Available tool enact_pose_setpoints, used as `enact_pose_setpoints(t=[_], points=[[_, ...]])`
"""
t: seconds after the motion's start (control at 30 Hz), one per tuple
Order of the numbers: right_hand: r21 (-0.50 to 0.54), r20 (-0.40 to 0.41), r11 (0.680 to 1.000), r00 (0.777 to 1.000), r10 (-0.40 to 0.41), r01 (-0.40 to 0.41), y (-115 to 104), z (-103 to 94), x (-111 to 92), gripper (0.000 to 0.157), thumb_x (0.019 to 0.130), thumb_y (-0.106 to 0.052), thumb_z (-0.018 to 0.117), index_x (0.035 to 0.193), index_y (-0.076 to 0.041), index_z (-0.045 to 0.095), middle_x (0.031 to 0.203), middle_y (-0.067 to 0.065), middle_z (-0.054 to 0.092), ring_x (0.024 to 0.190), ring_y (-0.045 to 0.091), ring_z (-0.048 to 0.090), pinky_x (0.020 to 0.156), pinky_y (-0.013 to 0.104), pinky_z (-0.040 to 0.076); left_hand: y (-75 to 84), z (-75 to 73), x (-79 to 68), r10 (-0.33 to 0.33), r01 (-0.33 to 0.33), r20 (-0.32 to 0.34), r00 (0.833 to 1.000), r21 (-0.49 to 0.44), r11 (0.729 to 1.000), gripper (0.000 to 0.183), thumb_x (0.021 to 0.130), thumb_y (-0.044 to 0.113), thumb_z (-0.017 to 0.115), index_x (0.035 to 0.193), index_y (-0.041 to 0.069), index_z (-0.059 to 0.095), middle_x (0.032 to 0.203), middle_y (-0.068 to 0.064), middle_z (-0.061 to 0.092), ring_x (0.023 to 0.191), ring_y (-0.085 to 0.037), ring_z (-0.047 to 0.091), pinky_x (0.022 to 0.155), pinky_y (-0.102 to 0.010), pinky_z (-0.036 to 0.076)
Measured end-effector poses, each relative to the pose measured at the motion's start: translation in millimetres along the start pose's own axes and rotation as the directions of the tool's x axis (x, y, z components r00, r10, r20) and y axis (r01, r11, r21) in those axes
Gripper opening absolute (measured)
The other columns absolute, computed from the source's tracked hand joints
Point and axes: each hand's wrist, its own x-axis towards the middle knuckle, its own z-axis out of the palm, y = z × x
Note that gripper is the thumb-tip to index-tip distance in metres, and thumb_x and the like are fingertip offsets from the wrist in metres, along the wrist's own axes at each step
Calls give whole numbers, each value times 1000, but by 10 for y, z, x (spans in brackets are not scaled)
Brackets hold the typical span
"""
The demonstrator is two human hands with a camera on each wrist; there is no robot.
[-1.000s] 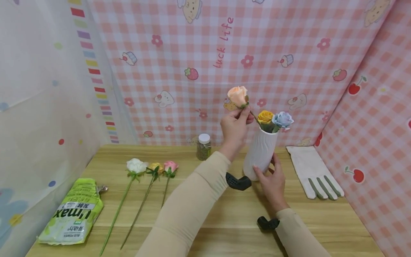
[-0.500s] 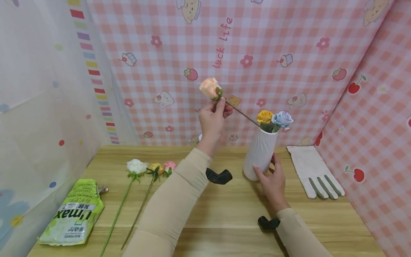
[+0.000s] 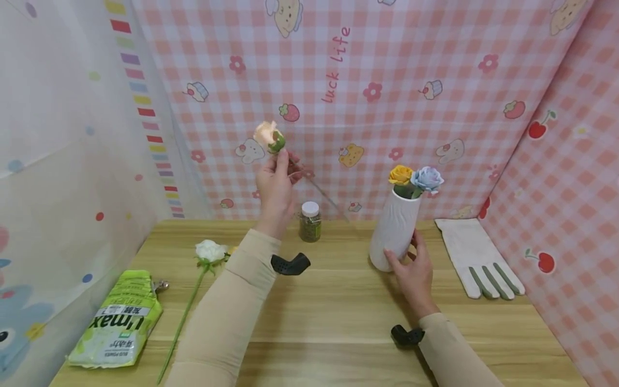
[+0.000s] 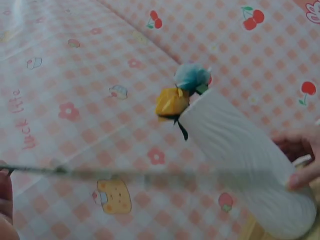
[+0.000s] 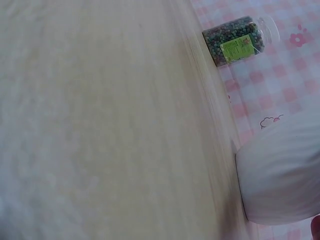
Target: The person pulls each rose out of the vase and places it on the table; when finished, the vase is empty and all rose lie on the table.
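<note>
My left hand (image 3: 276,185) pinches a peach rose (image 3: 268,135) just under its bloom, held up in front of the back cloth. Its long stem (image 4: 150,176) slants down to the right, blurred and apart from the vase. My right hand (image 3: 414,274) grips the lower part of the white vase (image 3: 394,228), thumb in front, the other fingers partly hidden behind it. The vase stands slightly tilted on the table. A yellow rose (image 3: 401,175) and a light blue rose (image 3: 427,179) stick out of its mouth.
On the table (image 3: 309,312), a white rose (image 3: 211,250) lies left, other flowers mostly hidden by the left sleeve. A green-and-white bag (image 3: 116,322) lies far left. A lidded jar of granules (image 3: 310,222) stands at the back, a white glove (image 3: 476,258) right. Patterned cloth walls surround it.
My left hand has moved left with the peach rose, drawing its stem out of the vase mouth. The left sleeve now covers the pink rose. My right hand stays on the vase.
</note>
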Motion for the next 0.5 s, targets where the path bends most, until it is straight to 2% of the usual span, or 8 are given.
enact_pose_setpoints(t=[0.1,0.17,0.27,0.33,0.4,0.5], points=[[0,-1,1000,1000,5,-5,-7,1,2,80,78,-21,82,145,-9,39,135,14,51,121,27,48,90,52,48,-17,-143,-41,-45,44,2,999,101,994,28,99,24,55,95,-2,63,84,-13,65,67,-15,62,61,-24,53],[0,1,1000,1000,10,-10,-12,4,0,81,78,-20,82,145,-9,39,135,14,50,122,26,48,91,51,48,-69,-246,-91,-74,74,-7,997,192,979,25,98,21,56,96,-2,66,82,-12,66,67,-14,62,62,-24,53],[3,4,1000,1000,17,-17,-21,6,-7,81,78,-19,82,145,-8,38,136,14,50,123,26,48,92,51,47,-185,-416,-190,-114,118,-32,993,343,932,25,96,21,61,98,-2,70,85,-8,68,75,-12,61,68,-22,52],[9,2,1000,1000,19,-19,-25,7,-10,81,78,-19,82,146,-8,38,136,14,50,123,26,47,92,50,47,-267,-526,-256,-122,124,-33,992,422,898,27,95,22,63,101,-3,71,89,-6,68,81,-11,60,71,-21,50],[17,0,1000,1000,21,-21,-31,7,-9,81,78,-19,82,146,-9,38,136,14,50,123,26,47,93,50,47,-334,-626,-317,-139,138,-34,990,475,869,29,94,23,65,103,-4,71,91,-2,67,83,-10,57,71,-21,46],[20,-1,1000,1000,22,-22,-27,11,-11,81,78,-19,82,146,-9,38,136,15,50,123,26,47,93,51,47,-422,-760,-397,-173,155,-11,985,504,850,28,94,22,65,101,-5,71,82,-1,62,74,-10,52,63,-21,43]])
